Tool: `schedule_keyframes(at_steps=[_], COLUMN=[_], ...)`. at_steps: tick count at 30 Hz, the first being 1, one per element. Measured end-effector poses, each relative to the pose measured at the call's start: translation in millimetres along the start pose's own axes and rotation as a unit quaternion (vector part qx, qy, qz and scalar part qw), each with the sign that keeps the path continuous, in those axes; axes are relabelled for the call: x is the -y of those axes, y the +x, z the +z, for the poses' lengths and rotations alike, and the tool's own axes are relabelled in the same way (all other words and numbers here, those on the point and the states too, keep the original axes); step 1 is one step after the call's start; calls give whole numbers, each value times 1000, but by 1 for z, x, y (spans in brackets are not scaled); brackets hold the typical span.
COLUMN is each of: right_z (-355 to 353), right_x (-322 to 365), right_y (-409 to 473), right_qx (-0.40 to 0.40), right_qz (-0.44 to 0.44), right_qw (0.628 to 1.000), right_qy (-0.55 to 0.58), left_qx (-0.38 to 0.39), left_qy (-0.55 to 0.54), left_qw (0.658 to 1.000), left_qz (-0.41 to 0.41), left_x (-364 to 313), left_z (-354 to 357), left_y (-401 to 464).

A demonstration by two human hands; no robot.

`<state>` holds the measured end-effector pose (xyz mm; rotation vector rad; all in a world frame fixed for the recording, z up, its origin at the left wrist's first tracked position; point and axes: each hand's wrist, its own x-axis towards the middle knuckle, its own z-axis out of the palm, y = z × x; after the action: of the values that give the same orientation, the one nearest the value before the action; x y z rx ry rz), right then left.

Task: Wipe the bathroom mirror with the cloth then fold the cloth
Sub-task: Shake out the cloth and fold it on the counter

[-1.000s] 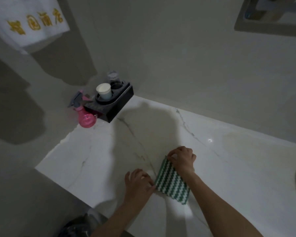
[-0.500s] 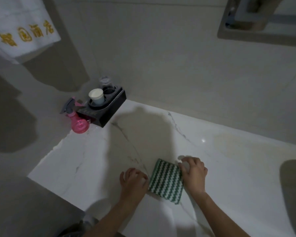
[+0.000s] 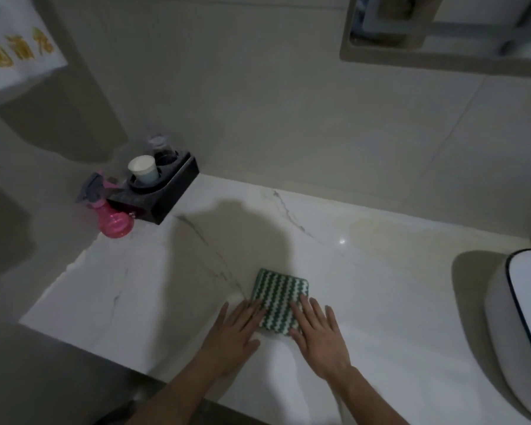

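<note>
The white stone counter (image 3: 154, 296) fills the lower frame, and our green striped cloth (image 3: 278, 297) lies folded at lower middle. Our left hand (image 3: 233, 335) and right hand (image 3: 319, 335) lie flat with fingers spread on its near edge. We should press evenly to keep the fold neat

On the white marbled desk (image 3: 380, 302), a black holder (image 3: 163, 194) carries a white cup (image 3: 143, 169), with a pink spray bottle (image 3: 112, 217) touching its left side and a white basin (image 3: 521, 326) far right.
</note>
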<state>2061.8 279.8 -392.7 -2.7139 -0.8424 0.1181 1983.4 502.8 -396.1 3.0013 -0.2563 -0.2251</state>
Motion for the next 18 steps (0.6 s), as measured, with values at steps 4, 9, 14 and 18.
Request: schedule_keyframes(at_steps=[4, 9, 14, 18], right_z=[0, -4, -6, -7], right_x=[2, 7, 10, 8], right_y=[-1, -2, -7, -5], right_qx=[22, -68, -95, -131], right_qz=[11, -67, -120, -145], right_qw=[999, 995, 988, 979], right_qy=[-21, -2, -31, -57], left_qx=[-17, -105, -146, -141], left_qy=[22, 30, 11, -3], left_qw=[1000, 993, 985, 986], left_qz=[-12, 49, 87, 87], left_x=[-1, 4, 9, 6], left_z=[0, -25, -24, -17], left_y=[0, 9, 13, 14])
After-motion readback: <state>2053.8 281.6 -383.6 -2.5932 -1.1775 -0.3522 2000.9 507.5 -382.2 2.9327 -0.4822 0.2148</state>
